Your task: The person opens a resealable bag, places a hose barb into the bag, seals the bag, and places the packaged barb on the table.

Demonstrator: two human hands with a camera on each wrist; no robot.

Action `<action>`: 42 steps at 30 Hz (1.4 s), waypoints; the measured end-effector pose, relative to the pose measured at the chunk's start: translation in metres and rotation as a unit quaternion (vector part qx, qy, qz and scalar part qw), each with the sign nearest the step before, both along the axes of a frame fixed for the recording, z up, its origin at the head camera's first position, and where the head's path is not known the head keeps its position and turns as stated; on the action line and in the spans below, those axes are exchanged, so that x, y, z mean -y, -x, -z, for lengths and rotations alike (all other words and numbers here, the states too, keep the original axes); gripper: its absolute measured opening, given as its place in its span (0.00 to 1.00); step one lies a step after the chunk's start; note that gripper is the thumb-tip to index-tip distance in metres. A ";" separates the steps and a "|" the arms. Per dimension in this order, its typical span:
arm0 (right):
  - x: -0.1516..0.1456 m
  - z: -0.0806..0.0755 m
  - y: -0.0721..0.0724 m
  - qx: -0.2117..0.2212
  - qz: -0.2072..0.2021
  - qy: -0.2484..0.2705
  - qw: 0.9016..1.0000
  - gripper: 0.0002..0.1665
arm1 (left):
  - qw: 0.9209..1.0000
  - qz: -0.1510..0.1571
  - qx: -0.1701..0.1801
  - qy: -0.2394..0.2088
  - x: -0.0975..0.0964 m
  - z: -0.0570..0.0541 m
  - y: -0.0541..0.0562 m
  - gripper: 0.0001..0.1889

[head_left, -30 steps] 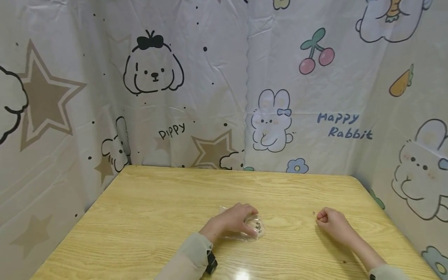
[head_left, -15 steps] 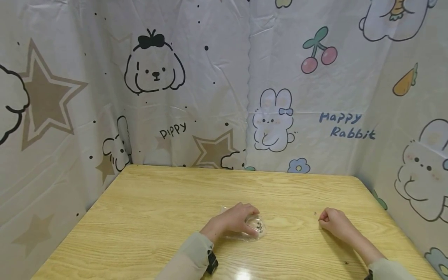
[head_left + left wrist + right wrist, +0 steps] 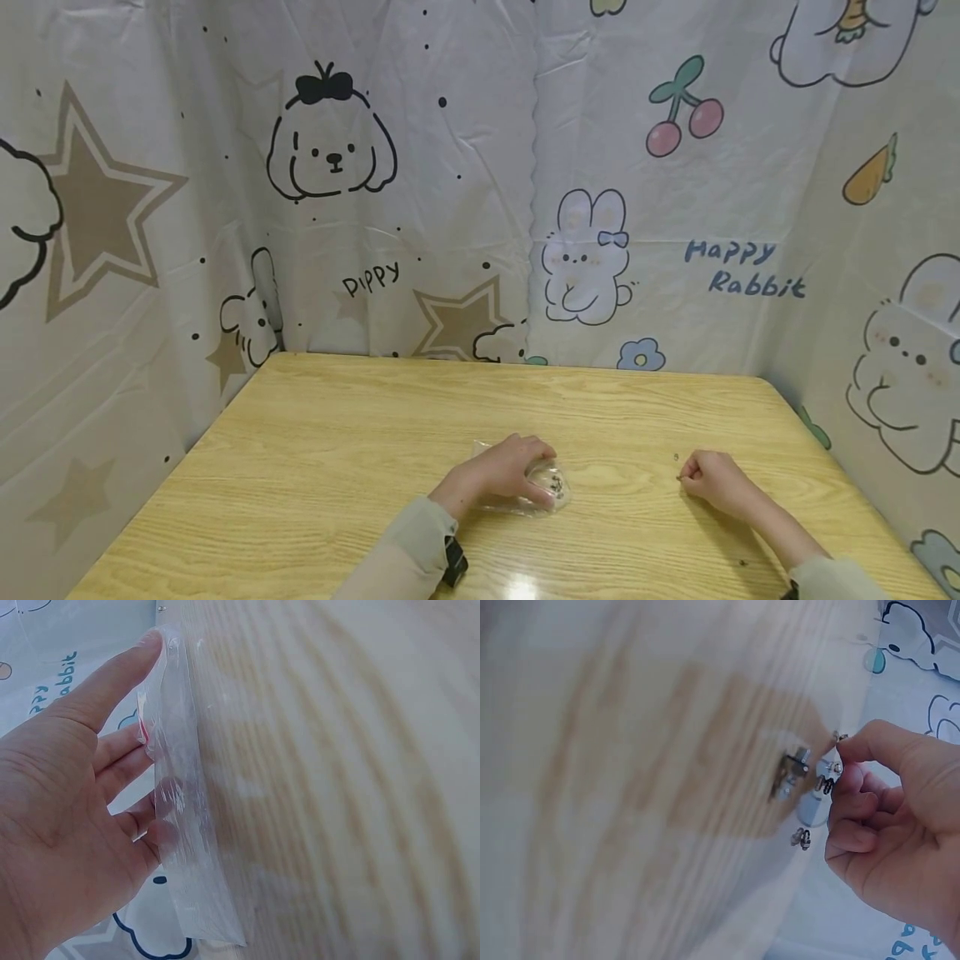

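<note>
A clear plastic zip bag [image 3: 498,505] with a red line at its edge lies on the table under my left hand [image 3: 504,468]. My left thumb and fingers are spread across it, their tips touching it. Small dark metal pieces [image 3: 557,485] show at its right end. To the right, my right hand [image 3: 716,482] pinches a small metal piece [image 3: 840,737] between thumb and forefinger, just above the table. Near those fingertips in the right wrist view are a metal block with a stud [image 3: 790,774], some dark rings [image 3: 824,784] and another ring-like piece [image 3: 801,838]; their exact kind is unclear.
The wood-grain table [image 3: 360,417] is walled in by a printed curtain [image 3: 450,167] at the back and sides. One tiny piece [image 3: 676,457] lies beyond the right hand, another [image 3: 742,563] nearer the front right.
My right hand has shifted slightly, and a small dark piece now shows at its fingertips. The left hand and bag hold their place; the head view has shifted a little.
</note>
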State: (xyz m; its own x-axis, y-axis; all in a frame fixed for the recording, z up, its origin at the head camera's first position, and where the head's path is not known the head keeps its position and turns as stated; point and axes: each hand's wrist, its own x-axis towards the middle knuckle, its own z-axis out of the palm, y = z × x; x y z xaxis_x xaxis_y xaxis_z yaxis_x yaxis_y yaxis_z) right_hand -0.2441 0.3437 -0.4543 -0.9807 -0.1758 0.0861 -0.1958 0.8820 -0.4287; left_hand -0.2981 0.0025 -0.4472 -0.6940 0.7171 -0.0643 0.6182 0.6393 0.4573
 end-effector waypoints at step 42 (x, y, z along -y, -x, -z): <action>0.055 -0.008 0.002 0.053 -0.120 0.127 0.983 0.05 | 1.000 -0.005 -0.001 0.006 -0.001 0.001 -0.001 0.36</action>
State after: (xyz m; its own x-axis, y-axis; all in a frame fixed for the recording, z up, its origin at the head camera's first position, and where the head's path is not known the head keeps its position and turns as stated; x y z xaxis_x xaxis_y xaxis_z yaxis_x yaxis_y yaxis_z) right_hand -0.2458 0.2885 -0.4464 -0.9196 -0.3887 0.0567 -0.3271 0.6776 -0.6587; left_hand -0.2974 0.0037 -0.4486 -0.7012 0.7094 -0.0718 0.6130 0.6512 0.4473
